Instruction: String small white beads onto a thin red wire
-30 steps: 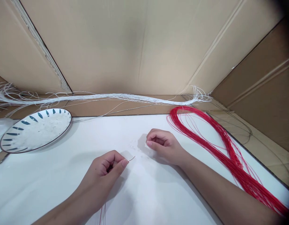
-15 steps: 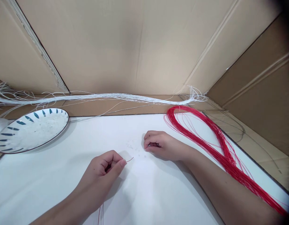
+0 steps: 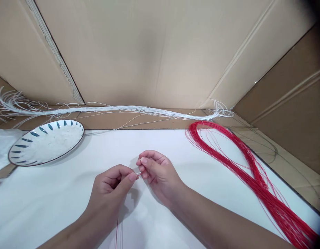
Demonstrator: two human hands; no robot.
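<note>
My left hand (image 3: 114, 181), thumb pressed on the fingers, pinches the ends of a thin red and a thin whitish wire (image 3: 138, 174). The red wire hangs below that wrist towards the front edge of the view. Close by on the right, my right hand (image 3: 158, 169) is closed in a pinch, its fingertips right at the wire ends. What sits between these fingertips is too small to make out. The little clear bits on the white tabletop (image 3: 160, 221) are hidden behind my right hand.
A white plate with blue-green strokes (image 3: 67, 124) holds many small whitish bits at the left. Long white wires (image 3: 128, 109) lie along the cardboard wall (image 3: 110, 52). A looped red wire bundle (image 3: 227, 162) runs down the right side. Clear plastic (image 3: 4, 147) lies far left.
My right hand has lifted from the small clear bits and moved left to the wire ends at my left hand. The view has shifted slightly left.
</note>
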